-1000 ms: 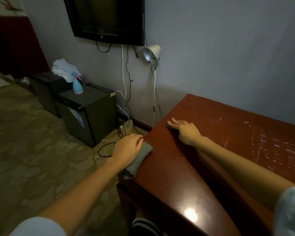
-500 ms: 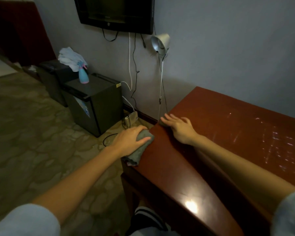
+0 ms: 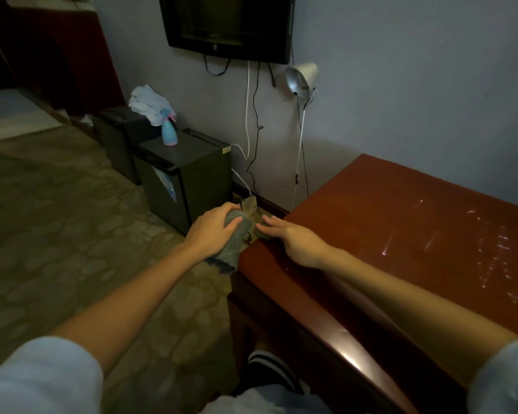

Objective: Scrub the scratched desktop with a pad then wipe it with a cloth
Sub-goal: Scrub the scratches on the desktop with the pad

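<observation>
Both hands have crept up the desk's (image 3: 371,234) left edge toward its far left corner since a second ago. The cloth (image 3: 232,249), which was lying partly on the top, is now bunched up and mostly off the edge.

Nearest the camera it's just pale sleeves and two forearms reaching out.

Then the left hand (image 3: 213,231): fingers and thumb curled round the cloth's upper end, gripping it just beside the left edge. The cloth's long axis runs roughly along that edge, and its frayed near end hangs down past the desk's side.

The right hand (image 3: 296,240) is just beside it at the far left corner. It's flat, with fingers straight and loosely together, not holding anything. The fingertips rest on a dark lump (image 3: 260,230) at the corner, and I honestly can't tell what it is.

The bit that matters: the scratches (image 3: 506,249) are way over toward the right of the desk, well apart from both hands. So I'd guess the cloth has to travel right across the top. The right hand is the closer one, but the left has the cloth.

Further back, off the desk, there's a mini fridge (image 3: 192,174) with a spray bottle (image 3: 168,134) on it, a lamp (image 3: 301,79), and a TV (image 3: 228,25) on the wall.
</observation>
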The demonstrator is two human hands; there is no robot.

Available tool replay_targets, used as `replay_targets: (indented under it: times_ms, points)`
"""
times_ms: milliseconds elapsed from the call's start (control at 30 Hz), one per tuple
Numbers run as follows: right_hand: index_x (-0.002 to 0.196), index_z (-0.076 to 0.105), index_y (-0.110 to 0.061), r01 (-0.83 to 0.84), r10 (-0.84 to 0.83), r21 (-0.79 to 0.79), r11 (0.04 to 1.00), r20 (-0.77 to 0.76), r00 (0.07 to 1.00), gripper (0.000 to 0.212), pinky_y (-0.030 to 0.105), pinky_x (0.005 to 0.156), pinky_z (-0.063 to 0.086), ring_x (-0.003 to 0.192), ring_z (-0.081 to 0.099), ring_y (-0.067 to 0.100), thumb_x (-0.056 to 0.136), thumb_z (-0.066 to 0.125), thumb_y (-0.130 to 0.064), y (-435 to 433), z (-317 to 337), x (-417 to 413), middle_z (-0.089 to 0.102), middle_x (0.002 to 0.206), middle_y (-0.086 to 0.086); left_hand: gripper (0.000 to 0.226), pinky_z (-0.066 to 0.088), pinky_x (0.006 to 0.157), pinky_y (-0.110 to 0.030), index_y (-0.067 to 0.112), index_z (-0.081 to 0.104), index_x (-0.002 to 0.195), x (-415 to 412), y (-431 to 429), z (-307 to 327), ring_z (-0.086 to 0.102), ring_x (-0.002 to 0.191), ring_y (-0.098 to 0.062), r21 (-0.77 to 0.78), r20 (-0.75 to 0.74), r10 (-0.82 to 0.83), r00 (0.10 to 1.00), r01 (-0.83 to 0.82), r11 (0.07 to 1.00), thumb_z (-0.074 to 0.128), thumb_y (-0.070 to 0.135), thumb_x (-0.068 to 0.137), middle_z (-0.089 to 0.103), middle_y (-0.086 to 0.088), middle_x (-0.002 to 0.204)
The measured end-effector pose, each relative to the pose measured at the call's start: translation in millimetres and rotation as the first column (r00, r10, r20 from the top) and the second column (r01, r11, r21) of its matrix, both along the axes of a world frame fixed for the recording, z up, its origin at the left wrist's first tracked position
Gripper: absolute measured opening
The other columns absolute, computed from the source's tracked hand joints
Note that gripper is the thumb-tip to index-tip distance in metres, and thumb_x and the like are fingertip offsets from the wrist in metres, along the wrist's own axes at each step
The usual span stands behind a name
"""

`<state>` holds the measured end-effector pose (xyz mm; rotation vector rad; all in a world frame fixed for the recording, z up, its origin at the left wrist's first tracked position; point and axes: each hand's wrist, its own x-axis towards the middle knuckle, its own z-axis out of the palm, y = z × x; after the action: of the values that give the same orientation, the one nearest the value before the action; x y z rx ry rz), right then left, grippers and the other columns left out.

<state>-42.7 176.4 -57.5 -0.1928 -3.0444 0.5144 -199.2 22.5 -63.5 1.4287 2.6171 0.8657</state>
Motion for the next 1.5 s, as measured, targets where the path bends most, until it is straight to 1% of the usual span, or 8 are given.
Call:
replay_targets:
  times_ms: [233,467,733,800,1000,1233,1367,1500]
  points:
    - [0.151,0.018,-0.034,0.091,-0.089,0.108,0.990,-0.016,0.996,0.081,0.052,0.111,0.031,0.147,0.005,0.013,0.086,0.034,0.013,-14.0,-11.8,40.2,0.006,0.160,-0.007,0.035,0.048,0.089,-0.040,0.023,0.049,0.131,-5.8,-12.7,-7.1,0.057,0.109,-0.019,0.003,0.063,0.049,0.997,-0.049,0.999,0.045,0.037,0.098,0.059,-0.002,0.124]
    - [0.150,0.021,-0.032,-0.123,0.124,0.058,0.991,-0.014,0.992,0.081,0.045,0.117,0.024,0.147,0.005,0.013,0.086,0.039,0.013,-52.4,-17.7,44.2,0.008,0.159,-0.008,0.036,0.048,0.089,-0.040,0.023,0.050,0.130,8.5,5.9,-1.3,0.058,0.108,-0.021,0.004,0.056,0.004,0.998,-0.004,1.000,0.045,0.038,0.098,0.060,-0.002,0.124]
    - [0.151,0.020,-0.030,0.177,-0.177,0.133,0.975,-0.014,0.984,0.083,0.035,0.116,0.027,0.147,0.009,0.015,0.082,0.034,0.016,2.5,-2.0,67.0,0.008,0.160,-0.002,0.039,0.048,0.085,-0.036,0.024,0.047,0.133,11.4,9.5,-1.0,0.058,0.108,-0.020,-0.011,0.064,-0.007,0.998,0.007,1.000,0.044,0.040,0.098,0.059,-0.002,0.124]
    - [0.150,0.016,-0.034,0.124,-0.125,0.145,0.982,-0.004,0.992,0.083,0.031,0.117,0.023,0.147,0.005,0.014,0.085,0.034,0.014,-16.8,-7.6,90.2,0.004,0.159,-0.006,0.039,0.049,0.087,-0.038,0.025,0.047,0.133,9.9,11.9,-4.6,0.058,0.108,-0.020,-0.017,0.093,0.014,0.996,-0.012,1.000,0.043,0.041,0.098,0.059,-0.002,0.124]
    - [0.151,0.013,-0.033,-0.090,0.087,0.105,0.990,0.037,0.996,0.079,0.040,0.116,0.025,0.147,0.001,0.011,0.089,0.037,0.009,-65.3,-6.7,79.9,0.000,0.160,-0.008,0.036,0.048,0.087,-0.037,0.022,0.050,0.131,27.6,31.2,-0.1,0.058,0.108,-0.022,-0.004,0.068,-0.007,0.998,0.008,1.000,0.045,0.038,0.098,0.060,-0.003,0.123]
    - [0.151,0.018,-0.030,0.144,-0.144,0.133,0.981,-0.009,0.990,0.077,0.035,0.114,0.028,0.147,0.008,0.015,0.088,0.034,0.011,-20.8,-3.5,85.0,0.006,0.160,-0.003,0.039,0.046,0.089,-0.037,0.021,0.048,0.134,27.8,32.7,9.0,0.055,0.114,-0.023,-0.016,0.055,0.004,0.998,-0.003,1.000,0.044,0.038,0.099,0.057,-0.003,0.129]
    - [0.150,0.017,-0.032,-0.035,0.036,0.085,0.996,-0.001,0.999,0.074,0.035,0.118,0.022,0.147,0.002,0.014,0.090,0.033,0.006,-70.2,-8.4,115.0,0.001,0.159,-0.008,0.039,0.045,0.088,-0.037,0.020,0.048,0.134,31.2,37.9,2.9,0.055,0.115,-0.025,-0.031,0.087,0.007,0.996,-0.004,1.000,0.044,0.038,0.099,0.058,-0.005,0.129]
    - [0.151,0.018,-0.031,-0.128,0.126,0.088,0.988,0.028,0.992,0.079,0.042,0.110,0.034,0.148,0.002,0.013,0.086,0.037,0.010,-89.4,-5.3,102.8,0.002,0.160,-0.007,0.038,0.046,0.090,-0.038,0.019,0.050,0.132,41.5,49.6,0.7,0.055,0.114,-0.026,-0.013,0.100,-0.009,0.995,0.011,1.000,0.045,0.037,0.099,0.057,-0.006,0.129]
